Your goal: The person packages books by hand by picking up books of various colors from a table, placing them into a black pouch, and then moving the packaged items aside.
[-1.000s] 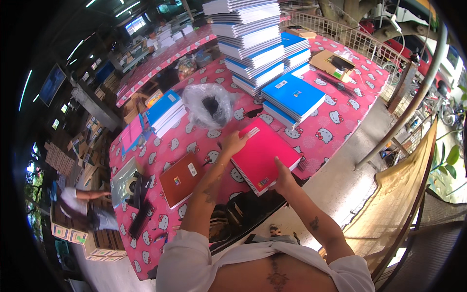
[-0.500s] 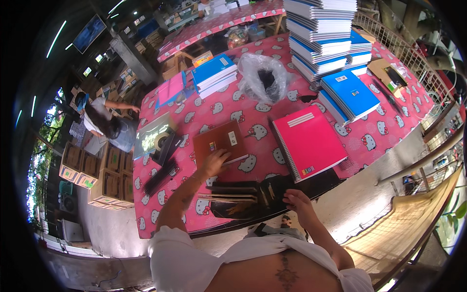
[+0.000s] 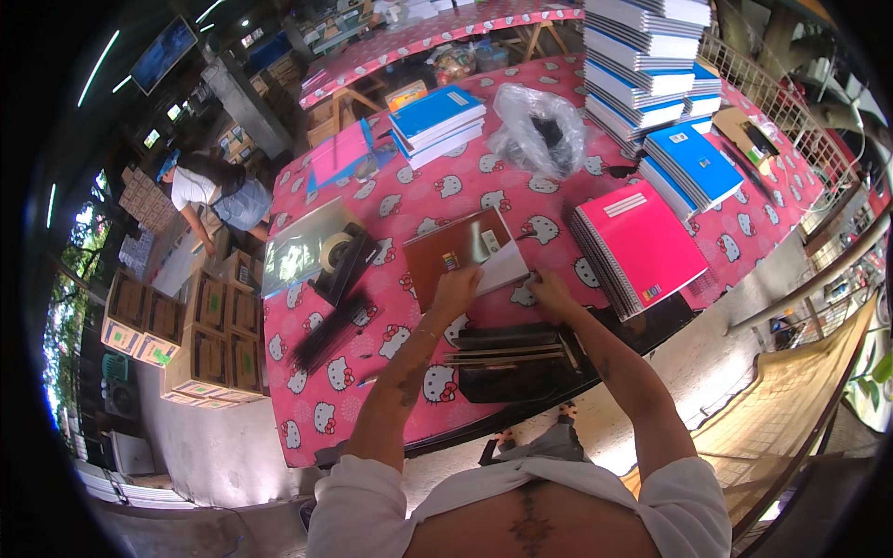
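A brown-covered notebook [image 3: 458,244] lies in front of me on the pink patterned table cover. White paper shows along its right side, where the cover is partly raised. My left hand [image 3: 456,291] is closed on the cover at the near edge. At the near right corner, my right hand [image 3: 553,292] has its fingers pinched at the paper. Just nearer to me is a dark slotted holder [image 3: 512,358] with thin flat pieces in it. To the right lies a pink spiral notebook [image 3: 642,244] on top of another spiral-bound one.
Tall stacks of blue-and-white notebooks [image 3: 642,70] stand at the back right. A clear plastic bag [image 3: 539,130], blue notebooks [image 3: 437,121] and a tape dispenser [image 3: 339,260] are also on the table. Black strips [image 3: 326,330] lie at left. Beyond, a person [image 3: 219,191] bends near cartons [image 3: 209,325].
My right hand has moved from the dark holder up to the brown notebook's right corner. The brown cover has lifted partly, baring white paper. The person at left has bent lower.
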`<action>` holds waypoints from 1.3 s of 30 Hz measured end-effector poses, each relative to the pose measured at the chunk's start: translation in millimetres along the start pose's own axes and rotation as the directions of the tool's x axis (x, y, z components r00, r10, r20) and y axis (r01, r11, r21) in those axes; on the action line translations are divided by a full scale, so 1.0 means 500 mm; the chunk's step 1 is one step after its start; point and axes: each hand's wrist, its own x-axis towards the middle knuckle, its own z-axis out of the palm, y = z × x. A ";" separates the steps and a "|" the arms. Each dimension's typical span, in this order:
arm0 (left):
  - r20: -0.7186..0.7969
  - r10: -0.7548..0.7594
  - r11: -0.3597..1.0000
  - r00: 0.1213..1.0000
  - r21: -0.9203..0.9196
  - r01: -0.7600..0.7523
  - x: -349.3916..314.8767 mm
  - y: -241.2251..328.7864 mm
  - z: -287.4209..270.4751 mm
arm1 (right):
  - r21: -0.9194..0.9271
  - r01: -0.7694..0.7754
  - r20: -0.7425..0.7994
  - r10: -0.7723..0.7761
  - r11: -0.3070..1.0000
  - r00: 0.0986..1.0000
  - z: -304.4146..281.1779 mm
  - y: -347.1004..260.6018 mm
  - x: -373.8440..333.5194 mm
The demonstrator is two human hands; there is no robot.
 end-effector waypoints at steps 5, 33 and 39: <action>-0.081 -0.063 0.997 0.995 0.032 0.065 -0.046 -0.066 0.010 | -0.223 0.312 -0.018 -0.324 0.924 0.946 0.067 -0.049 0.001; -0.075 -0.260 0.022 0.963 -0.997 -0.072 -0.100 0.116 -0.324 | 0.689 0.241 0.008 -0.340 0.684 0.940 -0.171 -0.308 -0.298; -0.217 0.036 0.525 0.975 -0.826 -0.203 -0.147 0.246 -0.297 | 0.421 0.282 -0.175 -0.228 0.862 0.958 -0.136 -0.114 -0.396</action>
